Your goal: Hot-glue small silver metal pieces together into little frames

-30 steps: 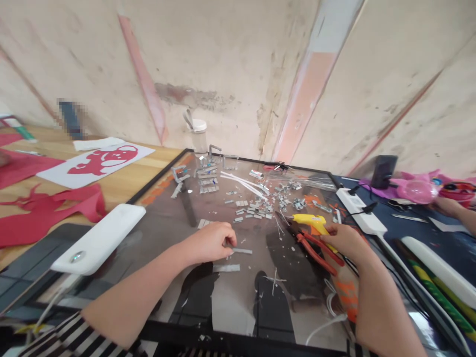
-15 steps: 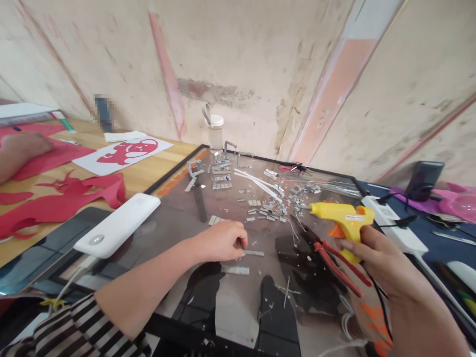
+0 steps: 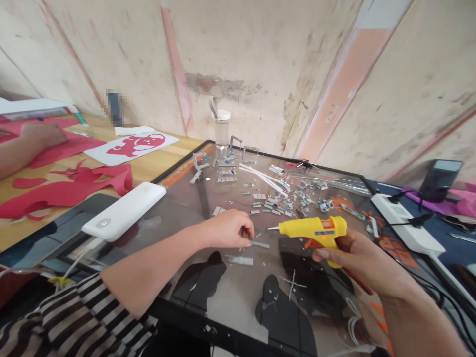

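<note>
My right hand (image 3: 357,260) grips a yellow hot glue gun (image 3: 314,230), whose nozzle points left toward my other hand. My left hand (image 3: 228,229) rests on the glass work board (image 3: 178,206) with fingers curled, pinching one end of a thin grey metal strip (image 3: 258,244) that lies flat on the glass. A second grey strip (image 3: 240,260) lies just in front of it. The glue gun's tip hovers a short way right of the held strip, not touching it.
Several small metal pieces (image 3: 275,201) and white sticks (image 3: 264,178) litter the far board. A white oblong device (image 3: 124,211) lies left, a jar (image 3: 222,126) by the wall, a power strip (image 3: 403,223) right. Red paper cutouts (image 3: 67,191) and another person's hand (image 3: 42,135) are far left.
My right hand picked the glue gun up from beside the red pliers and carried it left, toward the strip. The left hand stayed on the strip. The view shifted left.
</note>
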Tool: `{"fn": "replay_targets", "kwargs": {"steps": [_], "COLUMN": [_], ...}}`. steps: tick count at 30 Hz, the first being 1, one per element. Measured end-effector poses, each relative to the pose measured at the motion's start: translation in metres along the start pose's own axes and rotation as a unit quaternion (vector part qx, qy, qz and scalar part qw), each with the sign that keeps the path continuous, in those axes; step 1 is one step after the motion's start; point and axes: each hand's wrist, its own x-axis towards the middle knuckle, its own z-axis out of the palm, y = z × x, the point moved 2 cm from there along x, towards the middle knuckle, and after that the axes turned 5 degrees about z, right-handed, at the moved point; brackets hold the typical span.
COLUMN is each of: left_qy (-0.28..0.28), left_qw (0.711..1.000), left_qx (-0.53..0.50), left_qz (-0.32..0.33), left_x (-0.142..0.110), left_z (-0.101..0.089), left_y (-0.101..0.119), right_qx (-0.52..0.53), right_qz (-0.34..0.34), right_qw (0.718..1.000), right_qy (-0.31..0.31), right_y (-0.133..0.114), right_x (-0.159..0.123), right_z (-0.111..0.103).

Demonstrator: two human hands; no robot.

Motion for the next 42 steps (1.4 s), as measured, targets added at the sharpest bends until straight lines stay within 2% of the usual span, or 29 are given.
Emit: {"fn": "replay_targets", "kwargs": {"steps": [9,22,42], "left_qy": [0.002,0.008,0.009], "left_qw": [1.000,1.000,0.999], "left_qx": [-0.008,-0.005,0.012], "left_qz": [0.000,0.022,0.034], "left_x": [-0.002,-0.001,-0.001], "left_z": [-0.001,0.000,0.003], "left_y": [0.002,0.002,0.002], "right_qx": [-0.035,-0.101,-0.140], "right_qz": [0.000,-0.041,-0.039], "right_qw": [0.999,0.993,0.989], "right_qy": [-0.022,-0.055,-0.039], "right_y": [0.004,0.003,0.001], "right_x": [0.004,0.008,0.003], "right_z": [0.003,0.017,0.023]}}
